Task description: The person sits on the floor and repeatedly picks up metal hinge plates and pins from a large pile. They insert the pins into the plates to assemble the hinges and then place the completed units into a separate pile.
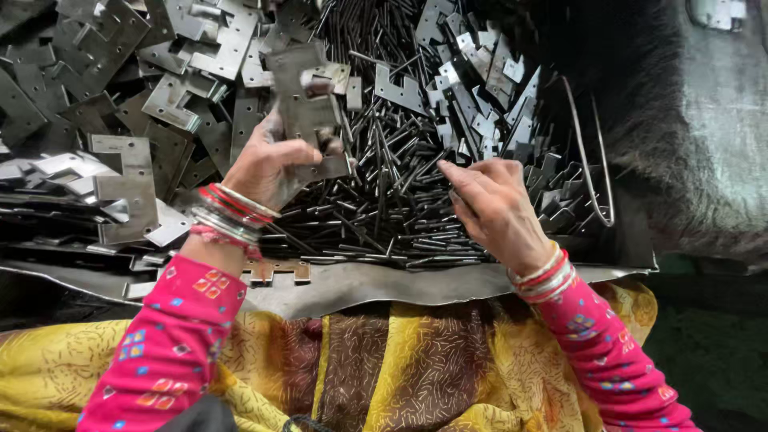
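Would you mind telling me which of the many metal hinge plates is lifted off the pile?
The hinge plate gripped in the left hand, raised above the metal pins; every other plate lies in the heaps around.

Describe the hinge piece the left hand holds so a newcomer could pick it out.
Start at the heap of thin dark metal pins in the middle. At its left edge, the left hand holds a grey notched hinge plate upright. Unlike the plates lying flat in the pile behind, it is lifted.

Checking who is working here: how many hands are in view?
2. The left hand holds up a hinge plate; the right hand rests on the pins.
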